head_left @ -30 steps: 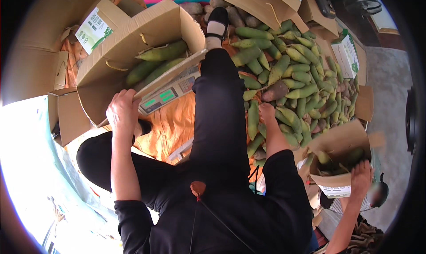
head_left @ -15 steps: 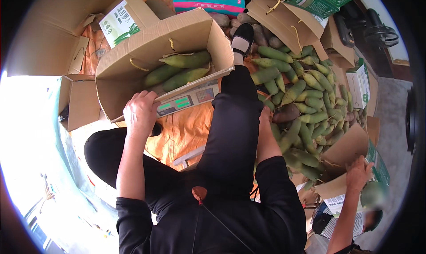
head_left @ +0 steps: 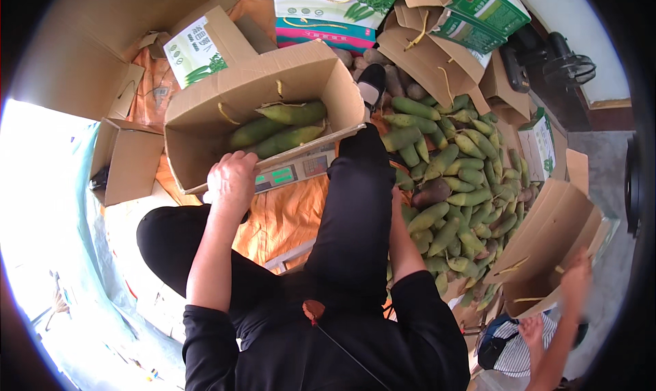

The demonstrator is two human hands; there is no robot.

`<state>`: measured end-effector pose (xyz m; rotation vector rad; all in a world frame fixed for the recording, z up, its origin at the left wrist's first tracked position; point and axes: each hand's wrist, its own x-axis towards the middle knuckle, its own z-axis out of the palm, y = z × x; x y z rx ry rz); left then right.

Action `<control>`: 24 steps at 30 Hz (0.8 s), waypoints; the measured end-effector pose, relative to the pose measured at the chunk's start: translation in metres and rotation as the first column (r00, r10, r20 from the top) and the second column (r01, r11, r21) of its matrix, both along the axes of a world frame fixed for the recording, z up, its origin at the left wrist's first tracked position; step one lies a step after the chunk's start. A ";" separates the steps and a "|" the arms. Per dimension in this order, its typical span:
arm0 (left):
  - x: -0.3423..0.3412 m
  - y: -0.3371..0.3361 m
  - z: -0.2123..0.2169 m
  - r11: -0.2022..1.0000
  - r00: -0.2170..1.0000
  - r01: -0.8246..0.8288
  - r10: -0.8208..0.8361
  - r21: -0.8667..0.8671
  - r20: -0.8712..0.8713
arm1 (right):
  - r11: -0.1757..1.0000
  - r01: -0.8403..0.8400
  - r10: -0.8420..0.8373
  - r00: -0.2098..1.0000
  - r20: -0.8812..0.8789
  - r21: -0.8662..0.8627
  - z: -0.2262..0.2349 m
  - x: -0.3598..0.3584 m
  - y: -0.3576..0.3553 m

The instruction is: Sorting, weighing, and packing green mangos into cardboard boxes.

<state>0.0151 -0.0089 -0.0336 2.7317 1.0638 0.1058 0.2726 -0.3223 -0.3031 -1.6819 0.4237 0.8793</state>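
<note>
My left hand (head_left: 232,179) grips the near edge of an open cardboard box (head_left: 205,111), fingers curled over the rim. Several green radishes (head_left: 294,112) lie inside it on the right. The box sits at a digital scale (head_left: 281,175) whose green readout shows below its near side. Beyond my raised knee, my right hand (head_left: 397,198) reaches down at the near left of a heap of green radishes (head_left: 471,198). Its fingers are hidden by my leg, so what it touches cannot be seen. A dark reddish radish (head_left: 430,193) lies close to it.
At the lower right, another person's blurred hand (head_left: 577,278) is at an open cardboard box (head_left: 547,234). More boxes (head_left: 437,42) stand at the back right near a black fan (head_left: 569,70). Stacked printed cartons (head_left: 324,32) stand at the back. Orange sheeting (head_left: 287,213) covers the floor.
My view has shifted slightly. My left hand stays on the box rim. The co-worker's box now stands more upright, and a second hand of theirs shows below it.
</note>
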 end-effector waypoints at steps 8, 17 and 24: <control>-0.001 -0.001 -0.004 0.998 0.995 0.050 -0.054 0.049 0.084 | 0.871 -0.293 0.488 0.430 0.760 -0.393 0.165 -0.008 0.026; -0.007 -0.001 -0.010 0.996 0.994 0.041 -0.049 0.079 0.098 | 0.916 -0.368 -0.096 0.184 0.978 0.159 0.342 -0.002 0.082; -0.006 -0.001 -0.010 0.996 0.993 0.050 -0.057 0.074 0.103 | 0.603 -0.611 -0.190 0.515 0.836 0.513 0.365 -0.031 0.182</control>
